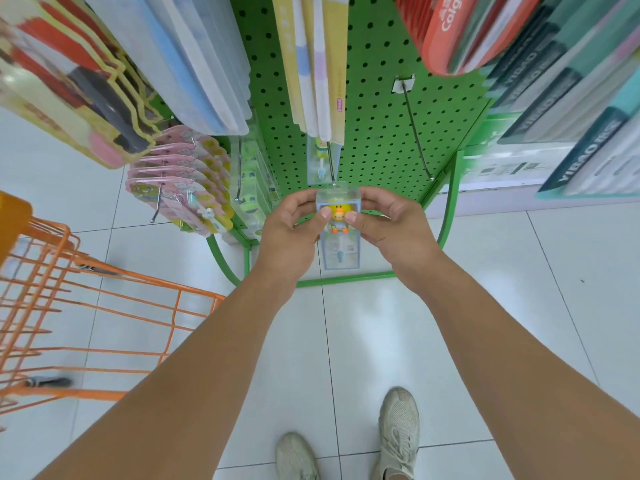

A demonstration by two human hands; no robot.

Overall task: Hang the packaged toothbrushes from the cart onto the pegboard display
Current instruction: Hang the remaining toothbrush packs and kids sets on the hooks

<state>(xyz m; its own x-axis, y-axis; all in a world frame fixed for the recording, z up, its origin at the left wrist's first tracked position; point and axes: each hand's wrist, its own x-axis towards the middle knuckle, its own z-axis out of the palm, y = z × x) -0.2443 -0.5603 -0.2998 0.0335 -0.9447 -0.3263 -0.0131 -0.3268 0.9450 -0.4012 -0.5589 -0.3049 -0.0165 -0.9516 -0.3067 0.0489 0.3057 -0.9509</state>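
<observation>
A packaged toothbrush in a clear box with a yellow duck figure hangs down between my hands. My left hand pinches its top left corner and my right hand pinches its top right corner. The box top sits at the tip of a metal peg on the green pegboard, where another boxed toothbrush hangs. The orange wire cart stands at my left; its contents are out of view.
An empty peg juts out to the right of my hands. Pink carded packs and green packs hang at left, yellow packs above, red Colgate packs top right. The green stand base curves on the tiled floor.
</observation>
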